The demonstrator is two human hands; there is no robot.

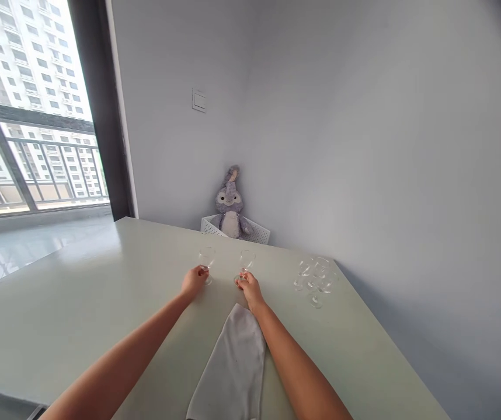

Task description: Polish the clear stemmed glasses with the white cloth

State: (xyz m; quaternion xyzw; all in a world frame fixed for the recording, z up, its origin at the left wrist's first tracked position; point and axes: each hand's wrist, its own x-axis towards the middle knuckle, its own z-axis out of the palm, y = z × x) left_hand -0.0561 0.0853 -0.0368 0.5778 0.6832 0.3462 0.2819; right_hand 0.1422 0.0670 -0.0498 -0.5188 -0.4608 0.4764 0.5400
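Two clear stemmed glasses stand upright side by side on the pale table (79, 315). My left hand (195, 280) is closed on the stem of the left wine glass (207, 255), its fingers below the bowl. My right hand (249, 287) pinches the stem of the right wine glass (247, 258) close to its foot. Both glass feet appear to rest on the tabletop. A folded grey cloth (233, 364) lies between my forearms, its tip just below my right hand.
Several more clear stemmed glasses (316, 277) stand clustered at the right, near the table edge. Behind the table, a plush rabbit (230, 204) sits in a white perforated basket (259, 234) in the wall corner. A large window (35, 116) is at the left.
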